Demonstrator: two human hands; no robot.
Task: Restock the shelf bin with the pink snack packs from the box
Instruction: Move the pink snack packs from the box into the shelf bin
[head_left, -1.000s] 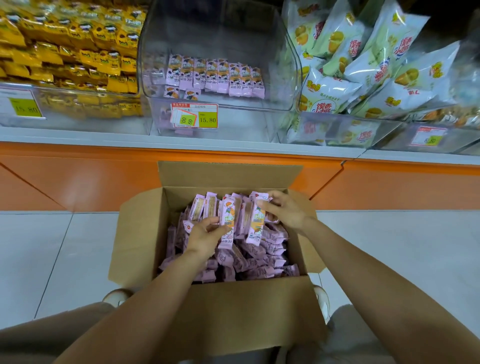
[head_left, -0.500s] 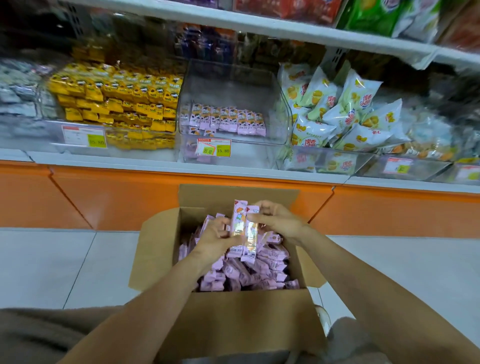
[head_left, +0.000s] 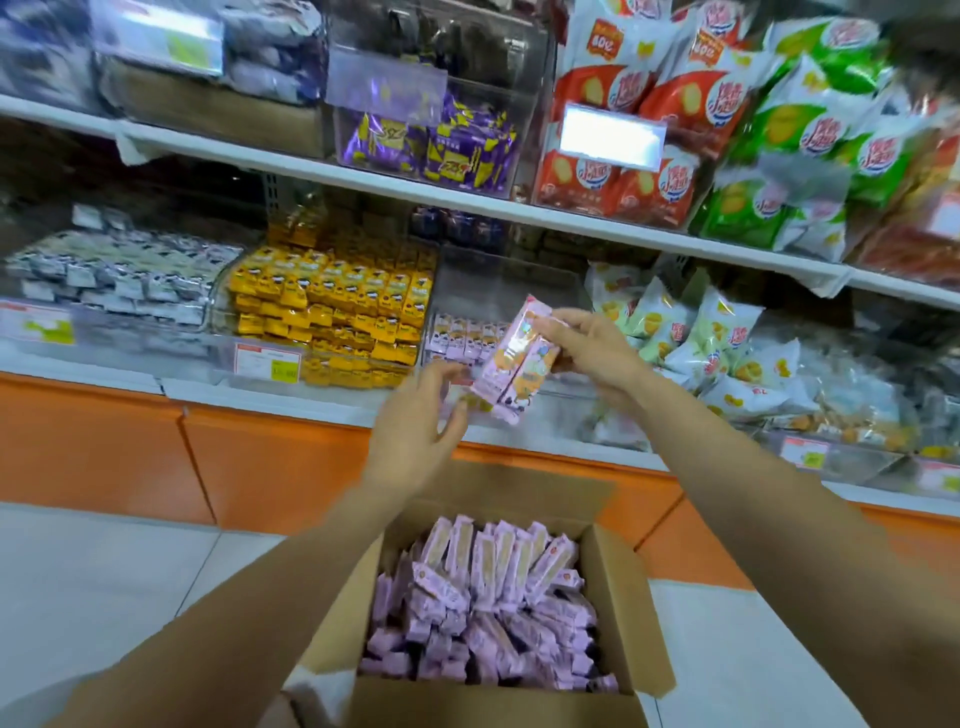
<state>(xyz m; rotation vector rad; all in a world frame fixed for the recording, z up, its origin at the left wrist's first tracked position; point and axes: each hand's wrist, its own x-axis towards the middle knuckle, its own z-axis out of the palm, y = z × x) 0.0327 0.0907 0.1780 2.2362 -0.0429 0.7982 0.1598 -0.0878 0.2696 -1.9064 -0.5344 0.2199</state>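
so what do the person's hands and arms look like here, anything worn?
Nothing worn that shows. The left hand and the right hand are bare: no gloves, no ring, watch or band visible. The forearms are uncovered down to the frame edge, with no sleeve in view.

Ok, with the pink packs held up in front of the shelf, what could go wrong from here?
1. The right hand grips the pink packs near their upper end only, and the left hand may not be gripping at all. One pack could slip and fall into the box or onto the floor.
2. The clear bin sits right beside the yellow packs, so a hasty drop might land among them or topple the bin's standing row.
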